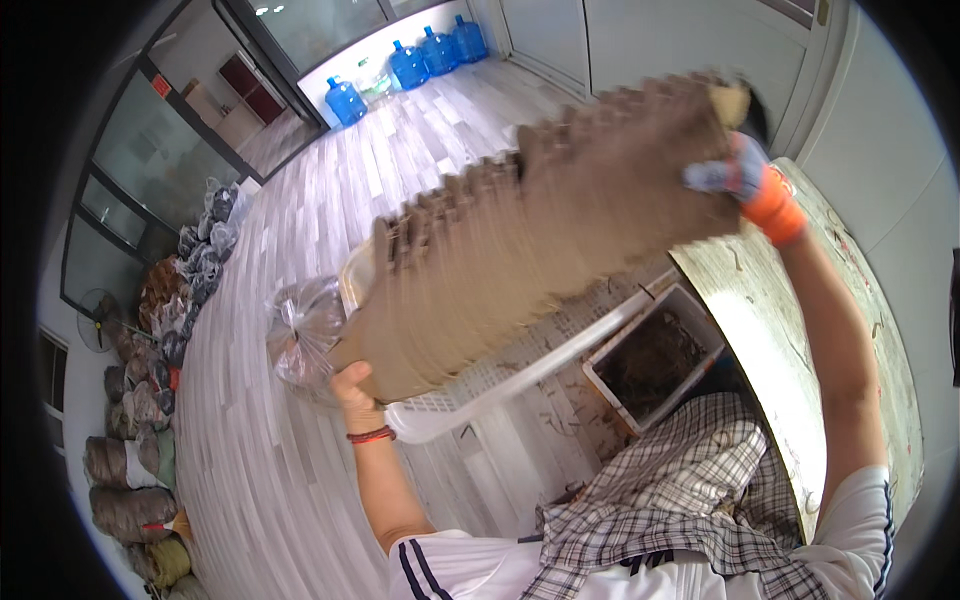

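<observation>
A long, thick stack of brown, thin, sheet-like pieces [540, 250] stretches across the view between my two hands, smeared by motion. Its upper edge is ragged with many small tabs; what the pieces are made of I cannot tell. My bare left hand [357, 386], with a red cord at the wrist, grips the lower left end. At the upper right end my right hand [735, 178], in a grey glove with an orange cuff, holds the other side. Beneath the stack is a white perforated plastic basket [500, 385], partly hidden by it.
A small bin [655, 358] with dark contents stands beside the basket, with scraps on the floor around it. A worktable [740, 300] with brown shreds runs along my right. A tied clear plastic bag [305, 335] lies left of the basket. Filled bags [130, 460] line the left wall; blue water jugs [408, 66] stand far back.
</observation>
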### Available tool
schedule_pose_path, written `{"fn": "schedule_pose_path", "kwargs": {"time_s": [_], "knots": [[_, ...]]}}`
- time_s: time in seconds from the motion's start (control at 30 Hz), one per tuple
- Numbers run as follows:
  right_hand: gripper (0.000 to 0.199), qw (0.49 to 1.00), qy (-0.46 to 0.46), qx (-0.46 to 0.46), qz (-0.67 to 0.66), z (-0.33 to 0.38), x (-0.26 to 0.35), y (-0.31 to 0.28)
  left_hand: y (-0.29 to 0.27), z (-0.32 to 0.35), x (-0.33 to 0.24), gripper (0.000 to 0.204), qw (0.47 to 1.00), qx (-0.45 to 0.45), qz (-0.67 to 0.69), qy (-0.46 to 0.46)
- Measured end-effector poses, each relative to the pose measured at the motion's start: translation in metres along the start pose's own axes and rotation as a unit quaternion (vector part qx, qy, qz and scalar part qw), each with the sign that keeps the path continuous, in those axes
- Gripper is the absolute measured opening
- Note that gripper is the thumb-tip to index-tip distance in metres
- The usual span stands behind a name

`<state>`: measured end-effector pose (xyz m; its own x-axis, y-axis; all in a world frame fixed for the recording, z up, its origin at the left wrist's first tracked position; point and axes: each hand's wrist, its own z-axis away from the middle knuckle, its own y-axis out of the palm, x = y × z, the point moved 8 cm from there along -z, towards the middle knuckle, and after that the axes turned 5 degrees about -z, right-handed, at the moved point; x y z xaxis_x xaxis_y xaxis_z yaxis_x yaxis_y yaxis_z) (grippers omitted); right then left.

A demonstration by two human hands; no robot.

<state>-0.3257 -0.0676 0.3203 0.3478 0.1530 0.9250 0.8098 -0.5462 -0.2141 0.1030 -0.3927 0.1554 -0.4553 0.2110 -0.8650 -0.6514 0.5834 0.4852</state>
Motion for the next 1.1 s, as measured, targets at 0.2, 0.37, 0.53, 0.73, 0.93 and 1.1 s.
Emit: {"fn": "schedule_pose_path", "kwargs": {"time_s": [0.2, 0.37, 0.53, 0.73, 0.93, 1.1], "knots": [[0.094, 0.893, 0.082, -0.101, 0.43, -0.11, -0.085, 0.037, -0.098, -0.107, 0.035, 0.06, 0.975, -0.13, -0.165, -0.07], [0.063, 0.933, 0.01, 0.02, 0.36, 0.03, -0.149, 0.029, -0.176, -0.147, 0.204, 0.095, 0.83, -0.157, -0.482, -0.232], [0.05, 0.902, 0.183, -0.099, 0.379, 0.245, -0.144, -0.069, -0.202, -0.167, 0.275, 0.108, 0.815, -0.187, -0.491, -0.244], [0.045, 0.828, 0.354, -0.321, 0.295, 0.459, -0.104, -0.111, -0.177, -0.174, 0.281, 0.101, 0.81, -0.059, -0.493, -0.313], [0.044, 0.823, 0.34, -0.368, 0.267, 0.524, -0.083, -0.059, -0.136, -0.214, 0.244, 0.079, 0.77, -0.052, -0.622, -0.134], [0.038, 0.745, 0.346, -0.43, 0.375, 0.56, -0.027, -0.01, 0.084, -0.213, 0.285, 0.041, 0.827, 0.06, -0.558, 0.042]]}}
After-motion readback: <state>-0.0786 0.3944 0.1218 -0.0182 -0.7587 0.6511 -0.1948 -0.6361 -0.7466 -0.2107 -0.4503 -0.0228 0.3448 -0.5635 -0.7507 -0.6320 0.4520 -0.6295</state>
